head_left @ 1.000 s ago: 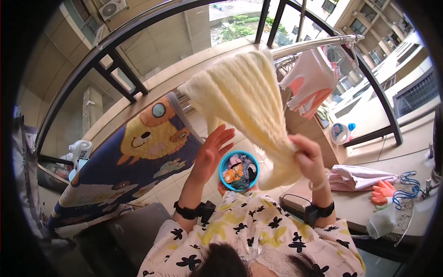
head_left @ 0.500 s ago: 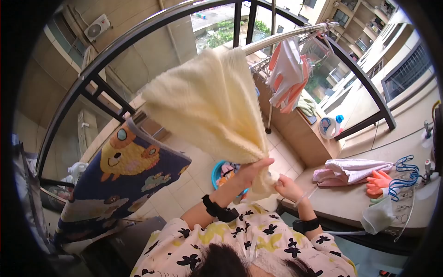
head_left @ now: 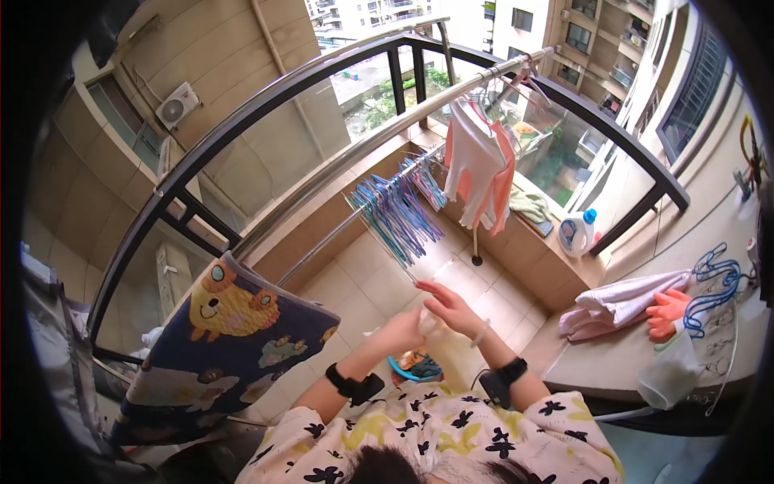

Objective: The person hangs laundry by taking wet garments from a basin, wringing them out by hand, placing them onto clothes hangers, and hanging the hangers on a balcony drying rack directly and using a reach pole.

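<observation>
Before the person's torso, the left hand [head_left: 405,328] is curled around a bunched end of the cream cloth [head_left: 451,355], which hangs between the forearms, partly overlapping the blue basin [head_left: 394,370] from this angle. The right hand [head_left: 455,312] has fingers extended; its contact with the fabric cannot be determined. Beyond, hangers [head_left: 395,214] crowd a lower rail [head_left: 322,244].

A pale cream towel [head_left: 451,348], bunched at its top in the left hand [head_left: 413,327], hangs down in loose folds near the blue tub [head_left: 397,372].
</observation>
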